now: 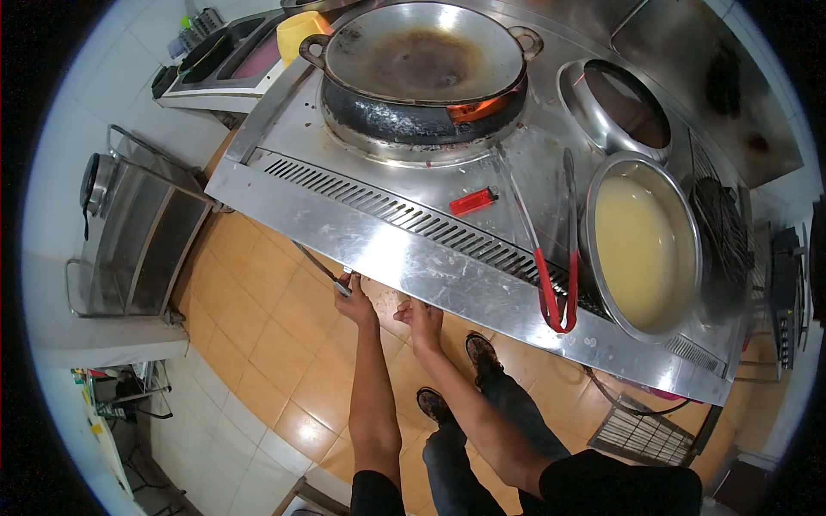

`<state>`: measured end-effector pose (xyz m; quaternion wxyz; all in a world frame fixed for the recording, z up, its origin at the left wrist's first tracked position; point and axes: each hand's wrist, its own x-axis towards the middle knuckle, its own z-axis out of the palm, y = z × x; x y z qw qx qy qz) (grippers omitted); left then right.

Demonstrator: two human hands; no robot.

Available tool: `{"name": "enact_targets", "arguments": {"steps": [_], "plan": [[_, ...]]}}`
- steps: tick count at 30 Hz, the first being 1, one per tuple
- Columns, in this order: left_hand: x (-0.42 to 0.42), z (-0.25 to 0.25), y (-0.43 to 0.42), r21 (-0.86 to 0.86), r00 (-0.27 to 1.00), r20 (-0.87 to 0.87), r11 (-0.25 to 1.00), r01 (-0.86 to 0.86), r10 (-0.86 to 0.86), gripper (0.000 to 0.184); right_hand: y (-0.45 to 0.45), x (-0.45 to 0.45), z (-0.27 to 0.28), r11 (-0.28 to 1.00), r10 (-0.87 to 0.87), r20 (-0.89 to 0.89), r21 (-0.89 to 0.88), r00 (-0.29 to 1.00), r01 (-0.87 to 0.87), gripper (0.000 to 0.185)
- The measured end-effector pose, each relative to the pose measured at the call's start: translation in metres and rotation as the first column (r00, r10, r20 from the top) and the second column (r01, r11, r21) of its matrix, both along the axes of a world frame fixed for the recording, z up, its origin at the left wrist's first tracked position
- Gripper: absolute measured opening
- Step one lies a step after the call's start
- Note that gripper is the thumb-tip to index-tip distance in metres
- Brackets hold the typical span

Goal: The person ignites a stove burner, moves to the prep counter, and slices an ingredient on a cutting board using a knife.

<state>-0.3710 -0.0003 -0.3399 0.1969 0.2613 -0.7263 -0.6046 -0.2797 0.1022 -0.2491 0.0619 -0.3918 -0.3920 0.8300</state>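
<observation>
Two hands work just below the front edge of the stove surface (370,244), left of the frame's centre. The left hand (354,303) is closed around the grey end of what seems to be a dark hose (315,261), slanting down from under that edge; the fitting is too small to make out. Beside it, the right hand (422,325) has its fingers partly curled, and whether they hold anything cannot be told.

Handling the hose well probably calls for a firm left grip near its end, light right-hand support, and no sharp bend against the metal. An orange glow (483,109) shows beneath the wok (413,69) at upper centre, so both arms are best held low, clear of it. The person would also do well not to knock the lighter (471,201) or the tongs (545,277), whose red handles lie near the front edge, right of centre.
</observation>
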Motion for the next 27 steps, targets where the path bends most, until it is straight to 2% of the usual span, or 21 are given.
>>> {"name": "enact_targets", "arguments": {"steps": [2,6,8,9,11,12,14,15,19,22,24,27], "plan": [[0.002,0.006,0.003,0.070,0.999,-0.047,0.998,0.011,-0.008,0.022,0.001,0.001,-0.003,0.999,0.014,0.011,0.046,1.000,-0.014,0.026],[0.002,0.009,0.005,0.026,1.000,-0.030,1.000,-0.004,0.005,0.023,0.002,0.000,0.012,0.999,-0.022,0.015,0.024,1.000,0.021,0.023],[0.005,0.032,0.006,0.144,0.991,0.136,0.989,-0.021,0.001,0.025,-0.001,0.000,0.014,0.998,-0.045,0.024,0.037,0.999,0.044,0.023],[0.006,0.031,0.002,0.132,0.990,0.144,0.991,-0.020,0.001,0.025,-0.001,0.001,0.012,0.999,-0.047,0.032,0.025,0.998,0.047,0.023],[0.014,0.027,-0.008,0.261,0.993,0.117,0.965,-0.014,-0.018,0.028,0.000,0.002,0.007,0.986,0.060,0.024,0.154,0.998,-0.062,0.026],[0.022,0.031,-0.012,0.249,0.992,0.127,0.968,-0.013,-0.019,0.028,-0.001,0.003,0.008,0.988,0.057,0.033,0.142,0.998,-0.061,0.026],[0.043,0.042,-0.021,0.303,0.991,0.131,0.951,-0.058,0.019,0.031,-0.002,0.002,0.011,0.996,-0.001,0.014,0.089,1.000,0.000,0.031],[0.057,0.031,-0.031,0.312,0.994,0.107,0.949,-0.054,0.021,0.036,-0.002,0.002,0.010,0.992,0.034,0.017,0.123,0.999,-0.035,0.032],[0.115,0.024,-0.055,0.304,0.988,0.151,0.950,-0.077,0.032,0.034,-0.002,0.002,0.011,0.999,0.016,0.073,0.050,0.997,-0.020,0.032],[0.161,0.029,-0.060,0.303,0.978,0.202,0.946,-0.117,0.056,0.034,-0.002,0.004,0.001,0.988,0.076,0.063,0.130,0.995,-0.084,0.031],[0.191,0.031,-0.063,0.324,0.970,0.235,0.936,-0.137,0.061,0.034,-0.003,0.005,-0.001,0.996,0.028,-0.022,0.086,0.999,-0.026,0.030],[0.228,0.039,-0.060,0.327,0.949,0.294,0.921,-0.212,0.114,0.030,-0.004,0.004,0.009,1.000,-0.008,-0.014,0.020,1.000,0.008,0.030]]}}
